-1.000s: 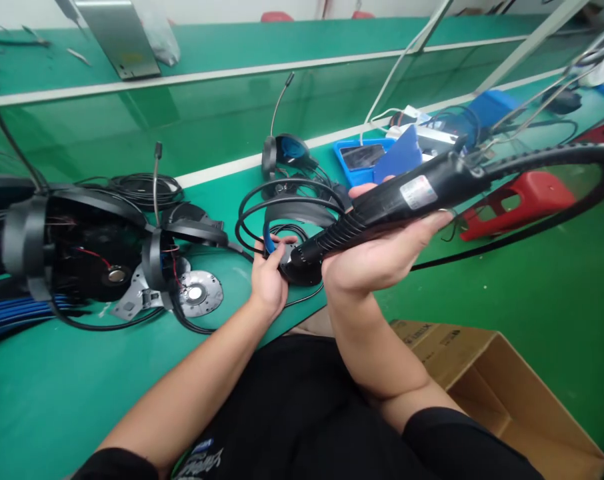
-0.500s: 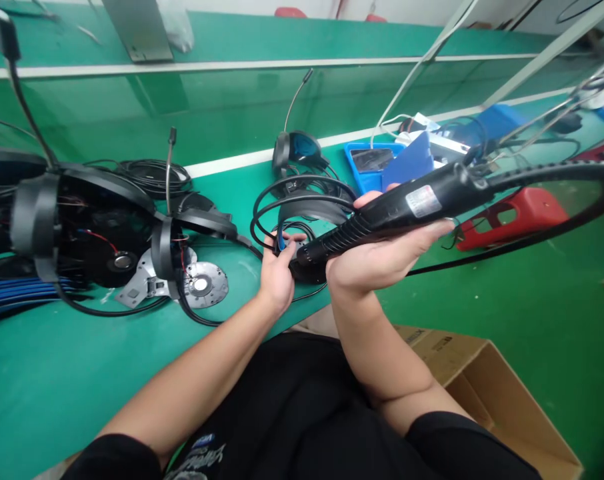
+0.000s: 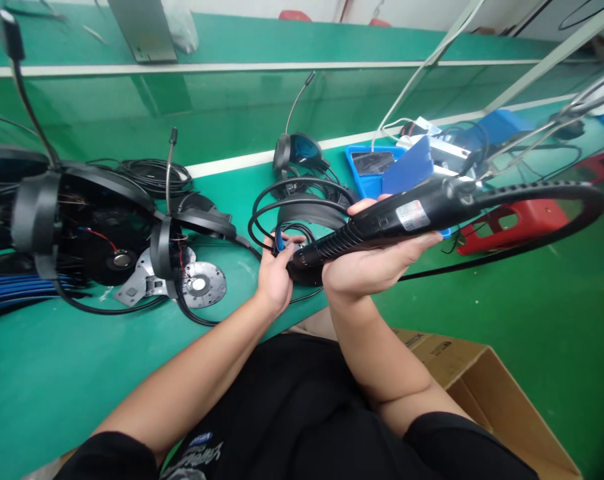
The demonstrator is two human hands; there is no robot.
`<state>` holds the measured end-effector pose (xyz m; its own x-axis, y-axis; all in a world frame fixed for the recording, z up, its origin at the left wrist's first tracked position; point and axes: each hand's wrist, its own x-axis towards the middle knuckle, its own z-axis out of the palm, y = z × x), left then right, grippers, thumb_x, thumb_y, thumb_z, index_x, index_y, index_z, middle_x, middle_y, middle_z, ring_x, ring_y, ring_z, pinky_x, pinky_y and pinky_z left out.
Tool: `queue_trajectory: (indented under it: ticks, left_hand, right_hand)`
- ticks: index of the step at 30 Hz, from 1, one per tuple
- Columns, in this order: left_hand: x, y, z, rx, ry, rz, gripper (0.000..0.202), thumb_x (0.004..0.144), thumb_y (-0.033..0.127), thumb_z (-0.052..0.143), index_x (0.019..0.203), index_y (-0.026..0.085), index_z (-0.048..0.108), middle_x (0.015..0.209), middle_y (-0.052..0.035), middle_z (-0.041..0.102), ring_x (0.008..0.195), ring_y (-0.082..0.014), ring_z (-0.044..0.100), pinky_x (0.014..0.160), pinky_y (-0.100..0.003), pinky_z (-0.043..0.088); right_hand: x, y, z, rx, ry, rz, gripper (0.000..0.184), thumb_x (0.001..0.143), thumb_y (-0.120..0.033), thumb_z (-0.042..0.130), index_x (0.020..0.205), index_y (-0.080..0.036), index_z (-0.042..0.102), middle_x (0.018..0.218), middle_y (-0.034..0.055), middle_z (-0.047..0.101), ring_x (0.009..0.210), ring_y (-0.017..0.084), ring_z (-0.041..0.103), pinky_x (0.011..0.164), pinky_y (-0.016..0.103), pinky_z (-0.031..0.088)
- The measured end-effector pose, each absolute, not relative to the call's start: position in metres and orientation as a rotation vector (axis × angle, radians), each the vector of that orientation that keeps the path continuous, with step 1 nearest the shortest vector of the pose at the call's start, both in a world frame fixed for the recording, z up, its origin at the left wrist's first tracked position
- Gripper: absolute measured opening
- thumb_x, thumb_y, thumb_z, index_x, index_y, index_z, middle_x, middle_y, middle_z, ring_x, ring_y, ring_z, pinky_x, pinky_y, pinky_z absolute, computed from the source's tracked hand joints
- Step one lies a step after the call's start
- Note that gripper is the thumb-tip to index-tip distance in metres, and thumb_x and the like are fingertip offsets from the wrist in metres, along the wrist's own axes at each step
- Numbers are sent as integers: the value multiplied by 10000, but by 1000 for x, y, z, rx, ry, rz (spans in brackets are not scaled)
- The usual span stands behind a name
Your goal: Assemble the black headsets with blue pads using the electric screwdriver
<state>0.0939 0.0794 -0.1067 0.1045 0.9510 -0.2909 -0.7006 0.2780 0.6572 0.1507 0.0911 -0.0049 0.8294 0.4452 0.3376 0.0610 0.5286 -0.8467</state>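
My right hand (image 3: 365,268) is wrapped round a black electric screwdriver (image 3: 377,223), which slants down to the left with its cord trailing from the upper right end. The tip meets a black headset ear cup (image 3: 309,274), though the exact contact point is hidden. My left hand (image 3: 275,277) grips this headset's ear cup from the left, thumb on top. Behind it arch the headset's headband (image 3: 309,211) and loops of black cable (image 3: 267,195). Left of my hands lies an opened headset with a silver speaker plate (image 3: 202,285).
More headsets with microphone booms (image 3: 37,220) crowd the left side beside blue strips (image 3: 19,293). A blue tray (image 3: 355,167) with a phone stands at the back. Right are a red stool (image 3: 537,220) and an open cardboard box (image 3: 477,373) on the floor.
The rear end of the screwdriver and my right hand have shifted slightly down and left. My left hand stays on the ear cup.
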Motion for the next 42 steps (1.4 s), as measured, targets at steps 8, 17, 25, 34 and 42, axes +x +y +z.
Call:
queue_trajectory:
  ticks: [8,17,25,34,42]
  left_hand:
    - [93,76,-103,506,793,1250,341,808,335,785,995,253,512,1033,-27,763,1041,-219,719,1049,-427,502]
    - [81,64,-71,980,811,1365,274,826,279,801,1050,234,651,1127,-73,736,1130,-270,676,1086,-431,482]
    - [72,72,-22,2121,467,1257,466,834,96,581,1276,244,594,1165,-149,746,1131,-327,706,1061,-537,506]
    - [79,73,-15,2259,522,1157,537,809,46,541,1315,225,527,1186,-147,716,1165,-312,675,1064,-519,519]
    - [97,73,-8,2238,747,938,482,817,63,532,1282,191,551,1168,-161,681,1147,-329,644,1016,-519,530]
  right_hand:
    - [165,86,-1,-914,-506,278,444,1075,-472,217,1044,-254,602,1017,4,633,781,154,658,916,426,581]
    - [312,46,40,-1058,-564,302,464,992,-511,348,759,-337,710,749,36,591,687,216,631,500,389,498]
    - [358,97,-13,-1156,-576,361,460,932,-595,453,862,-226,717,792,50,696,753,214,693,703,379,586]
    - [362,49,-33,-1322,-709,577,249,772,-364,763,954,-194,761,1002,68,773,782,157,672,645,273,538]
    - [355,-24,20,-1022,-1711,1718,646,790,-796,668,1018,-207,805,904,99,769,807,254,712,778,349,596]
